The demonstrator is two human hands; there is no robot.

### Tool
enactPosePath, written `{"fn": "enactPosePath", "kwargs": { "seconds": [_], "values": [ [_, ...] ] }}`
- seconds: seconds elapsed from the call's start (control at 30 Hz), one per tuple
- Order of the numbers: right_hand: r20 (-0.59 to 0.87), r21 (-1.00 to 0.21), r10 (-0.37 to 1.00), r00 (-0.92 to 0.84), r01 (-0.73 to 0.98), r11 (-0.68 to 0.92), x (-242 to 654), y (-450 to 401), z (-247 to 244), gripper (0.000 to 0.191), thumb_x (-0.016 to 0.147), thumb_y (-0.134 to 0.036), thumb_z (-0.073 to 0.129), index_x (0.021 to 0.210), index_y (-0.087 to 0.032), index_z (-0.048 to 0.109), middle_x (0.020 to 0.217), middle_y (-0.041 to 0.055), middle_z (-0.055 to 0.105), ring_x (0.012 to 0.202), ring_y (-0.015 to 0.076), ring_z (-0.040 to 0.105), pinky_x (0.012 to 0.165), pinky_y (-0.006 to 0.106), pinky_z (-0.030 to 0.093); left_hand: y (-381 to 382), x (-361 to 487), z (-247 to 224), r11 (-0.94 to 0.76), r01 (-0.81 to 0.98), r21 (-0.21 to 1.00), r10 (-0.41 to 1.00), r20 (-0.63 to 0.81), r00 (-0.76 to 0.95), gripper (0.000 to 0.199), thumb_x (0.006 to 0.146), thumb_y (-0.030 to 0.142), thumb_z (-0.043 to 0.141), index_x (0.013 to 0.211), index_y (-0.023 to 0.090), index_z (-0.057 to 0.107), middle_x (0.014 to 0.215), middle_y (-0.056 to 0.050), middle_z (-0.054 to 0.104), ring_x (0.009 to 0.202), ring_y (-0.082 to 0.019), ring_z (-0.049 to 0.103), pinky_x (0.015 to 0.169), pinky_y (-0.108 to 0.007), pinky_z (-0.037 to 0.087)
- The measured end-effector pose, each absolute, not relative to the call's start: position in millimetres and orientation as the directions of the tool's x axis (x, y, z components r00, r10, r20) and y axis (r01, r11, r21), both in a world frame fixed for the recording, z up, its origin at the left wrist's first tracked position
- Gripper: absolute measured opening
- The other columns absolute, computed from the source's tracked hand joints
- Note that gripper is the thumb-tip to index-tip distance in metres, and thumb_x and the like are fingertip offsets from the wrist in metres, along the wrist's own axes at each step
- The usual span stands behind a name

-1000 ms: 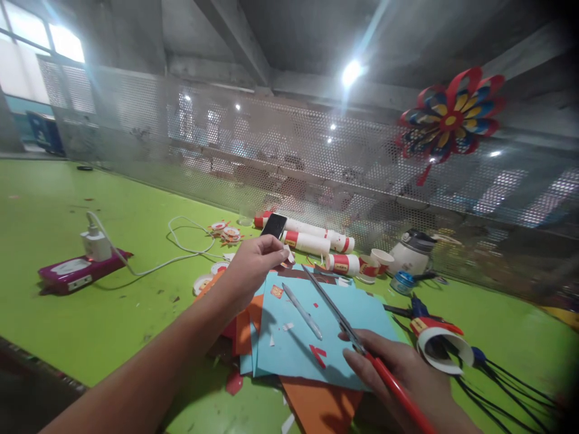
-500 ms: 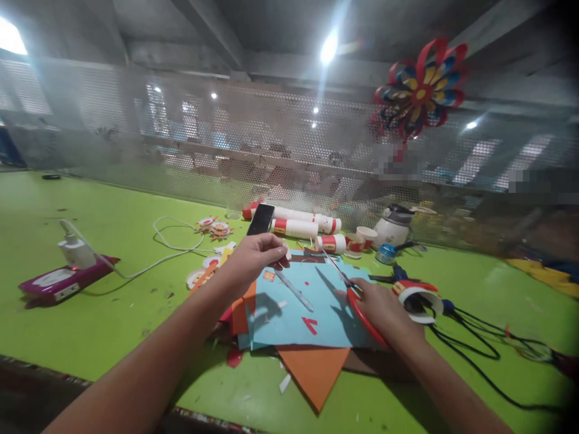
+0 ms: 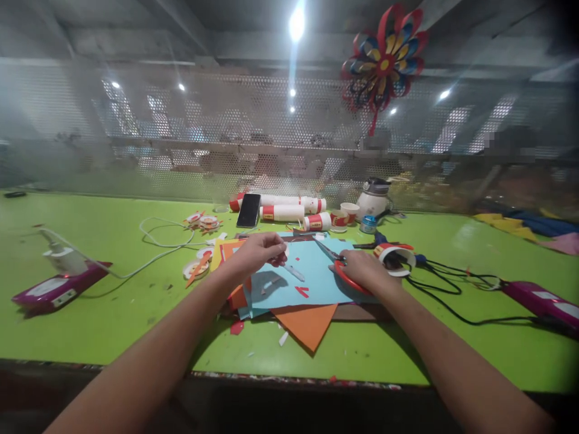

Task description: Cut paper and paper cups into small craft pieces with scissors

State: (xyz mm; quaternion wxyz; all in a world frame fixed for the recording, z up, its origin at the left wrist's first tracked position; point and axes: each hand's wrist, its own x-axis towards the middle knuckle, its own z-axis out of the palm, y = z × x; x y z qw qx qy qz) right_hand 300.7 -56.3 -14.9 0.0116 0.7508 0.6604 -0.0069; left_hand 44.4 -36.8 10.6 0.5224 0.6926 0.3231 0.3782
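Observation:
My left hand (image 3: 260, 250) is pinched closed over the light blue paper (image 3: 325, 292). Between its fingertips is a small white piece (image 3: 286, 248), too small to make out clearly. My right hand (image 3: 365, 268) is closed round red-handled scissors (image 3: 346, 277), low over the right part of the sheet, with the blades pointing away and to the left. On the sheet, between the hands, lie a slim pale pen-like tool (image 3: 295, 273) and a folded-looking red paper scrap (image 3: 302, 292). An orange sheet (image 3: 310, 331) sticks out from under the near edge.
Paper-cup tubes (image 3: 283, 213) and a black phone (image 3: 248, 210) stand behind the sheet. Towards the back right are a jug (image 3: 373, 196) and a small blue jar (image 3: 368, 225). Purple power strips (image 3: 63, 289) with cables lie at both sides. A cup (image 3: 395, 259) holds tools.
The head view has turned right, so the scene sits further left. Both hands stay over the blue sheet with the white piece and scissors still held.

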Motion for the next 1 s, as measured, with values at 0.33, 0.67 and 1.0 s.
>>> {"fn": "enactPosePath", "kwargs": {
  "seconds": [0.33,0.67,1.0],
  "values": [
    [-0.082,-0.065,0.994,0.067,0.995,-0.073,309,-52,-16,0.029,0.092,-0.031,0.055,0.117,-0.016,0.057,0.115,0.0078,0.061,0.096,0.0206,0.063,0.08,0.041,0.053,-35,48,3,-0.243,0.123,0.962,0.842,0.147,0.519,0.017,0.074,0.029,0.063,0.069,0.013,0.06,0.066,-0.005,0.065,0.063,-0.014,0.06,0.064,-0.028,0.045],
    [-0.118,0.064,0.99,0.079,0.995,-0.072,296,-53,-8,0.028,0.092,-0.03,0.055,0.116,-0.017,0.057,0.116,0.0079,0.061,0.096,0.0201,0.063,0.08,0.04,0.053,-28,46,-3,-0.226,0.148,0.963,0.863,0.127,0.489,0.008,0.072,0.018,0.059,0.066,0.013,0.06,0.062,-0.003,0.065,0.06,-0.012,0.06,0.062,-0.026,0.046],
    [-0.09,0.191,0.995,0.051,0.981,-0.033,297,-68,-12,0.031,0.093,-0.035,0.053,0.118,-0.016,0.056,0.111,0.0074,0.063,0.091,0.0196,0.064,0.078,0.04,0.053,-24,46,-3,-0.172,0.173,0.97,0.909,0.088,0.408,0.01,0.068,0.015,0.064,0.063,0.013,0.055,0.06,-0.002,0.064,0.054,-0.009,0.055,0.057,-0.023,0.043]
  ]
}}
